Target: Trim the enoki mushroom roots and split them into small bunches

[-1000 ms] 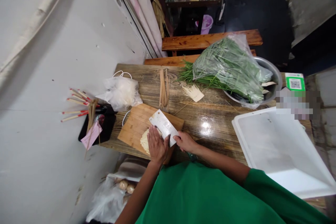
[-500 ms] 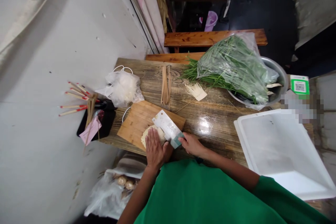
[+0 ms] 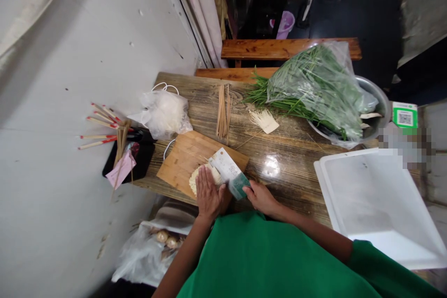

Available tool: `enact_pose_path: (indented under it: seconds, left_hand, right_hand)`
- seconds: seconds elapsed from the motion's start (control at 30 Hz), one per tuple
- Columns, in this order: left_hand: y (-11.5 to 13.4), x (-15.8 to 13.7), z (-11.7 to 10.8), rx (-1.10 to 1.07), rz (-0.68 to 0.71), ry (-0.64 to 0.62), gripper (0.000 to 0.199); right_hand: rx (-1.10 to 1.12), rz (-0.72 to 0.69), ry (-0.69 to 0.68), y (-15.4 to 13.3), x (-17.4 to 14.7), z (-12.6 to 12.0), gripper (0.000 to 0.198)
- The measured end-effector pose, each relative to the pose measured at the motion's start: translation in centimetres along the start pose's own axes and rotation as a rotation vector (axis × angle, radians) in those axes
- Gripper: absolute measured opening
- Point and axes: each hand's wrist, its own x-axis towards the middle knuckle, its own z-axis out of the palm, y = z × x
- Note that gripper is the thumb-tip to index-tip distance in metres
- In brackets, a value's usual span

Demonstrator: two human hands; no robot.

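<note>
My left hand lies flat, fingers stretched out, on a pale bunch of enoki mushrooms on the wooden cutting board. In my right hand is a wide-bladed cleaver, held by its handle end; the grip is partly hidden behind the fingers. The blade slants across the board, its edge close to the right side of the bunch. Whether the edge touches the mushrooms I cannot tell. A small fanned piece of enoki lies on the table beyond the board.
Bamboo skewers lie behind the board, near a plastic bag with pale contents. A black holder with sticks stands left. Bagged green chives rest over a metal bowl. At right is a white tray.
The cleaver has shifted slightly right relative to the board, and its blade is tilted differently. My left hand stays on the mushrooms. The whole view has moved a little.
</note>
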Motion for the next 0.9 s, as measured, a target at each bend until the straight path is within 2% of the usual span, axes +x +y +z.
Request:
enact_pose_path:
  seconds: [0.2, 0.47, 0.73, 0.9]
  left_hand:
    - [0.0, 0.2, -0.1, -0.018, -0.021, -0.009, 0.078]
    - [0.2, 0.2, 0.1, -0.039, -0.057, 0.014, 0.078]
    - [0.2, 0.1, -0.3, -0.039, -0.021, 0.019, 0.078]
    - [0.0, -0.1, 0.1, -0.043, -0.021, 0.041, 0.080]
  right_hand:
    - [-0.016, -0.024, 0.002, -0.7, 1.1, 0.5, 0.023]
    - [0.004, -0.007, 0.012, -3.0, 2.4, 0.6, 0.023]
    - [0.008, -0.027, 0.003, -1.6, 0.7, 0.8, 0.018]
    - [0.017, -0.026, 0.004, -2.5, 1.5, 1.6, 0.019]
